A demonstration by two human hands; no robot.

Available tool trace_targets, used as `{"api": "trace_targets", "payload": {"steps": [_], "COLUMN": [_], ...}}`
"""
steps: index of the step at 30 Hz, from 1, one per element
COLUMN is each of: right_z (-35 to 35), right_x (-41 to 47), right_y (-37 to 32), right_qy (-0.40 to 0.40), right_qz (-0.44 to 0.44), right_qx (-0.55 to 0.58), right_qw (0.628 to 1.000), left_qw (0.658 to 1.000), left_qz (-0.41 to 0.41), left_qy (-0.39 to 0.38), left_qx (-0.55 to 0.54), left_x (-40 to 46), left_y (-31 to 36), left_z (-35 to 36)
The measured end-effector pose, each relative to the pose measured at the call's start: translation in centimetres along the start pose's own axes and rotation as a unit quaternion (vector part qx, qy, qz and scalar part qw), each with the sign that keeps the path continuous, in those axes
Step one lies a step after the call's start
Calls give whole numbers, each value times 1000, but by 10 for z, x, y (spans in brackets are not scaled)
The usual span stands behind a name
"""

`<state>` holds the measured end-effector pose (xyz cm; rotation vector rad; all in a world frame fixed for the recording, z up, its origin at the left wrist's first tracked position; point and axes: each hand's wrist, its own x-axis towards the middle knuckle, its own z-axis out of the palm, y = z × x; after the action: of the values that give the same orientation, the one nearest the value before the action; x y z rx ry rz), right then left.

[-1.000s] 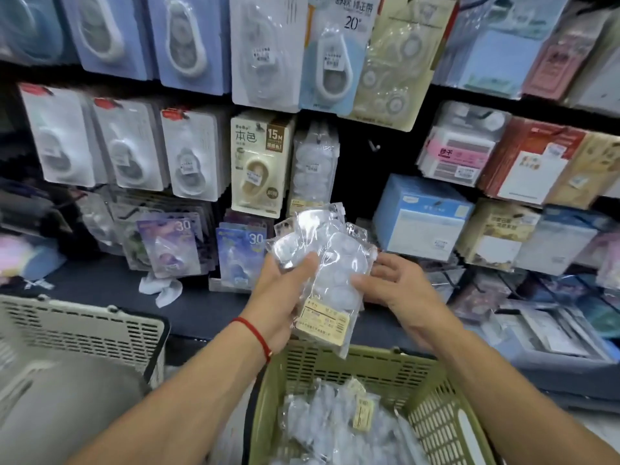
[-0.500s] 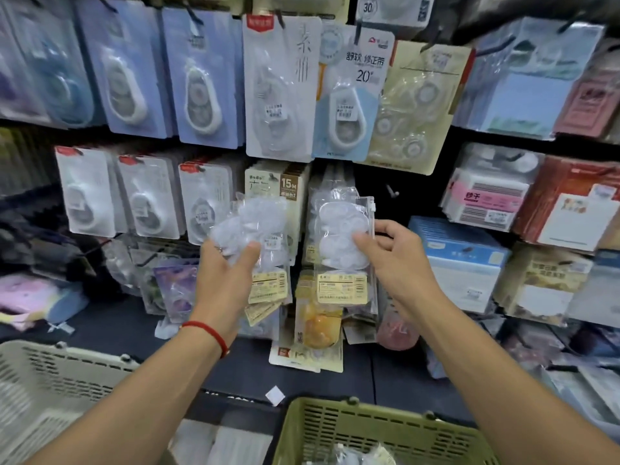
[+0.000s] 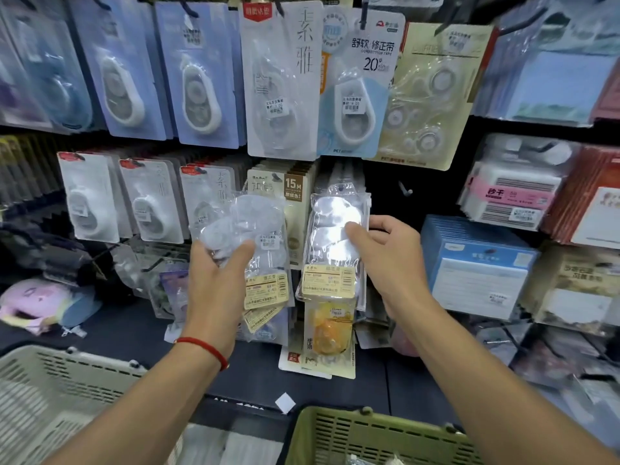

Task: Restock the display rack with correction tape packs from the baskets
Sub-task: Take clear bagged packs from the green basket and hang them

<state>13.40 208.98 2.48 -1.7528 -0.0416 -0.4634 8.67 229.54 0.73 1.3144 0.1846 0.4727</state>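
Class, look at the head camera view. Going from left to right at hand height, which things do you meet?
Lilac plush toy → left hand gripping a bunch of clear correction tape packs → single clear pack held up by the right hand → blue box.

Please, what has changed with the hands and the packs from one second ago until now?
Both hands rose from above the green basket to the rack. The right hand took one clear pack from the bunch and holds it at the hook. The left hand still grips the remaining packs.
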Motion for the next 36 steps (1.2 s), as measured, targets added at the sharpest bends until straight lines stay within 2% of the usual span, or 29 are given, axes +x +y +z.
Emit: {"api": "trace_targets", "payload": {"steps": [2, 4, 6, 8, 10, 14, 18, 21, 24, 32, 36], "right_z": [-4, -4, 0, 7, 13, 11, 4, -2, -7, -3, -5], "right_x": [-1, -6, -10, -18, -25, -27, -29, -29, -27, -35, -31], "right_y": [1, 1, -1, -3, -1, 1, -5, -8, -8, -5, 0], "right_qy": [-6, -16, -81, -189, -243, -226, -174, -118, -111, -94, -84], "right_qz": [-28, -79, -97, -46, -15, -15, 1, 8, 18, 31, 38], "right_qx": [-126, -253, -251, -201, -168, -136, -98, -61, -65, 8, -22], "right_qw": [992, 964, 960, 960, 955, 965, 980, 991, 992, 995, 996], "left_qw": [1000, 1000, 1000, 998, 994, 991, 992, 996, 996, 995, 994], "left_qz": [9, 16, -3, -42, -80, -80, -55, -3, 46, 74, 80], "left_qy": [12, 19, 10, -19, -53, -103, -114, -86, -51, -6, 4], "left_qx": [-2, -4, -11, -31, -52, -27, -20, 7, 56, 71, 75], "left_x": [-1, -3, -3, -3, -4, -8, -8, -6, -2, 0, -2], "left_y": [1, 2, 1, -5, -9, -11, -9, -8, -13, -11, -8], "left_z": [0, 0, 1, 3, 8, 14, 14, 10, 4, 0, 1]}}
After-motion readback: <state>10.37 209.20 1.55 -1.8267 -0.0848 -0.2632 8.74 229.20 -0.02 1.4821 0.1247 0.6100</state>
